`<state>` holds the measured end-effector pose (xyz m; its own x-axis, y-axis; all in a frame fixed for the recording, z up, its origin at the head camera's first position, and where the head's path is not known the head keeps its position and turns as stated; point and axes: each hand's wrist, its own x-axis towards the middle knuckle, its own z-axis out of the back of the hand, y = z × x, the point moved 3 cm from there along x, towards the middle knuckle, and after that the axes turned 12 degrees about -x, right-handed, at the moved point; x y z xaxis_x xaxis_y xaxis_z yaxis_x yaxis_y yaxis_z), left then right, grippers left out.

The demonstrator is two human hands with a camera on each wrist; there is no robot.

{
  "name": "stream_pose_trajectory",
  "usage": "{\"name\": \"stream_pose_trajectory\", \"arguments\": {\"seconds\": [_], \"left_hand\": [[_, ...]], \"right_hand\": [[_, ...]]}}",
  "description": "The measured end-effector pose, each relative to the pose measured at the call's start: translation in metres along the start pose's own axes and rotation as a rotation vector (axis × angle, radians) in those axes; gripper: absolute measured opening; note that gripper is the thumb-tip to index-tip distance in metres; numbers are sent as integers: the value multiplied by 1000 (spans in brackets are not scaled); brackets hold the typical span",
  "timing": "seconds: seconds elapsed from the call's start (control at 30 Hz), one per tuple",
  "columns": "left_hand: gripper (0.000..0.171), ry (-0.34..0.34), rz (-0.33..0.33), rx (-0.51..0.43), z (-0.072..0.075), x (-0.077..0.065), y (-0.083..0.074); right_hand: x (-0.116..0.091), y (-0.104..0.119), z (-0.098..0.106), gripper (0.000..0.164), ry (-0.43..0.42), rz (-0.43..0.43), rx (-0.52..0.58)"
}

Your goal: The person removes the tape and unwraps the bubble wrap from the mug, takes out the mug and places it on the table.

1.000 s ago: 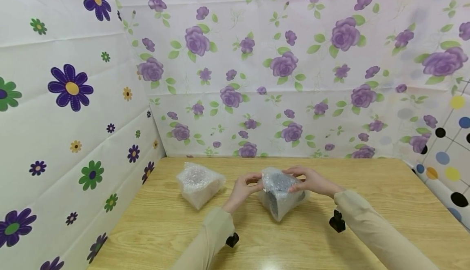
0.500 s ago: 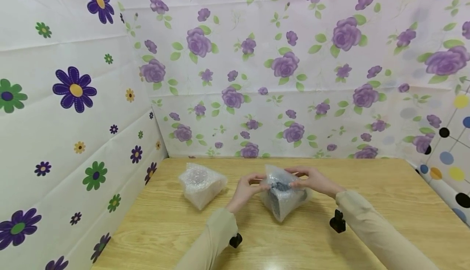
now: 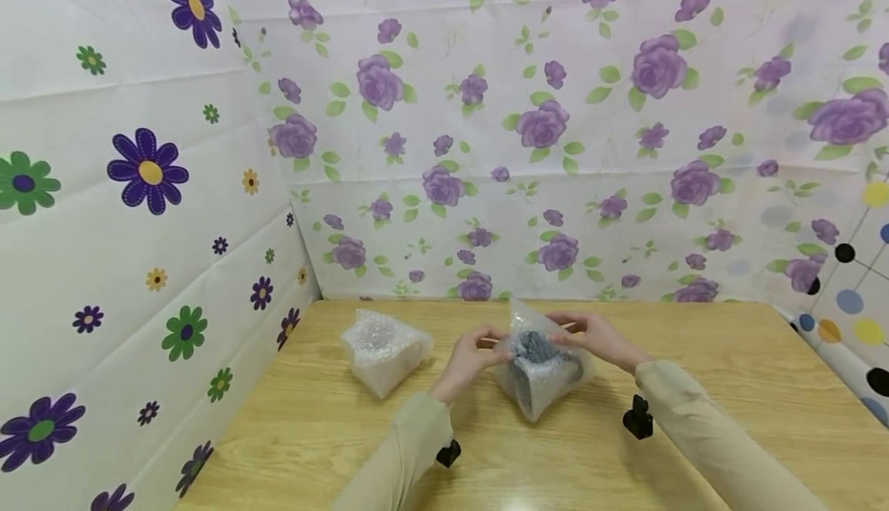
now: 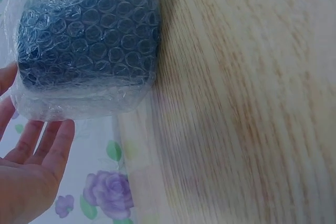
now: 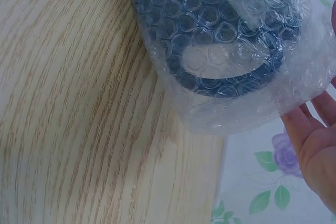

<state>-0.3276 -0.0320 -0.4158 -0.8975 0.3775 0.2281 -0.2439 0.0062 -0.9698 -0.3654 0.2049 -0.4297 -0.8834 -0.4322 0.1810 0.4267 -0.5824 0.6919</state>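
A dark blue-grey mug [image 5: 226, 85], its loop handle visible in the right wrist view, sits inside bubble wrap [image 3: 545, 395] on the wooden table. At the top, a corner of the wrap stands up at the back, and a dark area shows in the opening. My left hand [image 3: 468, 362] pinches the wrap's left edge between thumb and fingers. On the other side my right hand [image 3: 597, 341] holds the wrap's right edge, thumb in front and fingers behind. The left wrist view shows the mug's dark side [image 4: 89, 40] through the bubbles.
A second bubble-wrapped bundle [image 3: 385, 353] lies to the left on the wooden table [image 3: 312, 434]. Flower-printed cloths hang behind the table [image 3: 444, 148] and along its left side [image 3: 208, 264]. A dark camera mount [image 3: 637, 418] hangs under the right sleeve.
The top flap of the bubble wrap has been lifted from over the opening to stand upright at the back. More of the dark inside shows. Both hands have stayed at the wrap's edges.
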Motion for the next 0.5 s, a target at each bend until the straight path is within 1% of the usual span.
{"name": "stream_pose_trajectory", "arguments": {"seconds": [0.2,0.37,0.5], "left_hand": [[26,-10,4,27,-2,-3,-6],[25,-11,6,49,-4,-4,-11],[25,-13,1,55,-4,-4,-11]], "right_hand": [[1,-2,4,55,-69,-78,-15],[1,-3,7,56,-134,-86,-38],[0,-4,9,56,-157,-97,-55]]}}
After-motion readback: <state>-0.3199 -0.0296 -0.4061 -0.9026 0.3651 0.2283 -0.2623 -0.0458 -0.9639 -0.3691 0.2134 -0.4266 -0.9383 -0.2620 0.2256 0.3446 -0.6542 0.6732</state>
